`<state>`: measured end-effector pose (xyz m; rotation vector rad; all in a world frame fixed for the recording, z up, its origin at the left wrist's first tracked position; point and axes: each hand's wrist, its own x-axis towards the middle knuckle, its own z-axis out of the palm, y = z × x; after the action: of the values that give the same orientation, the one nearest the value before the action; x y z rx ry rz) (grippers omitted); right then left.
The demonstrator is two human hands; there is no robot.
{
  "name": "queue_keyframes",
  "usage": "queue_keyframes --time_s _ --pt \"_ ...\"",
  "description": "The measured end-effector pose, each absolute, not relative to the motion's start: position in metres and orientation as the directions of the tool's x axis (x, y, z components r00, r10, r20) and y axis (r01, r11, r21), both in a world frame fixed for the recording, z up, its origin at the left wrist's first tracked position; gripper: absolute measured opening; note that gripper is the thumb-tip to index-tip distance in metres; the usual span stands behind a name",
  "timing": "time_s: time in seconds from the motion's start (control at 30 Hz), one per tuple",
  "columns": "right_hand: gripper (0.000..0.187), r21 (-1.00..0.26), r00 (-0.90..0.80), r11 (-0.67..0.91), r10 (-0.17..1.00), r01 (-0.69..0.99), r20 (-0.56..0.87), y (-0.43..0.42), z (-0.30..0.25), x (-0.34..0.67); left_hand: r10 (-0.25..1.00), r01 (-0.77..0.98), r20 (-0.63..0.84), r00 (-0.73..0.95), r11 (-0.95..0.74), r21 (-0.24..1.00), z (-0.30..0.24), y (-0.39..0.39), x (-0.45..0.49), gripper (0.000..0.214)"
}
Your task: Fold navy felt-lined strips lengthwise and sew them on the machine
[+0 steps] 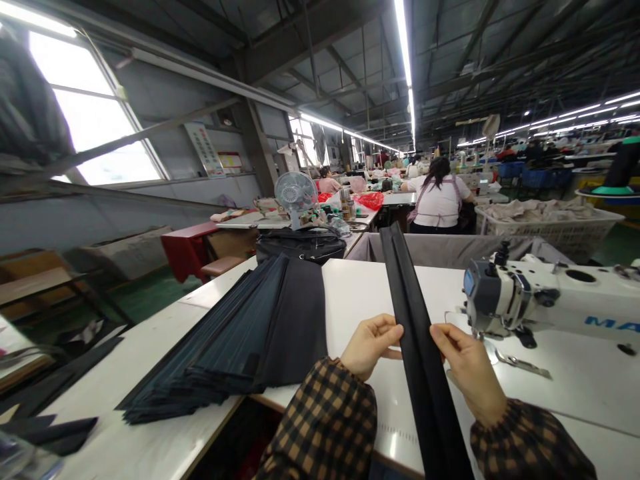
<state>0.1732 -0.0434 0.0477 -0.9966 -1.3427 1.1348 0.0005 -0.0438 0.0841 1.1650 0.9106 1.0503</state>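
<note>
A long strip of black fabric, folded lengthwise with a crease down its middle, slants across the white table in front of me. My left hand pinches its left edge between thumb and fingers. On the opposite edge, my right hand grips the same strip with thumb and forefinger. The strip's lower end runs out of the picture at the bottom. To the left lies a fanned stack of dark fabric pieces. Close to my right hand stands a white sewing machine, its needle area partly visible.
A black bag and a small fan stand behind the stack. Beyond the table's far edge is a grey cloth-lined bin. A co-worker sits ahead, beside a white basket of fabric. Dark scraps lie at lower left.
</note>
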Motion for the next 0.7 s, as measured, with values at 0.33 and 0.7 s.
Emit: queue_keyframes --time_s 0.33,0.7 --pt "0.034 -0.989 -0.175 0.141 0.974 -0.041 0.146 -0.038 0.029 0.176 0.945 -0.124 -0.087 0.315 0.132 0.983 0.063 -0.042 -0.003 0.028" --pt "0.039 -1.0 -0.452 0.025 0.892 0.004 0.02 -0.057 0.019 0.191 0.973 -0.191 -0.069 0.22 0.113 0.975 0.052 -0.03 -0.003 0.029"
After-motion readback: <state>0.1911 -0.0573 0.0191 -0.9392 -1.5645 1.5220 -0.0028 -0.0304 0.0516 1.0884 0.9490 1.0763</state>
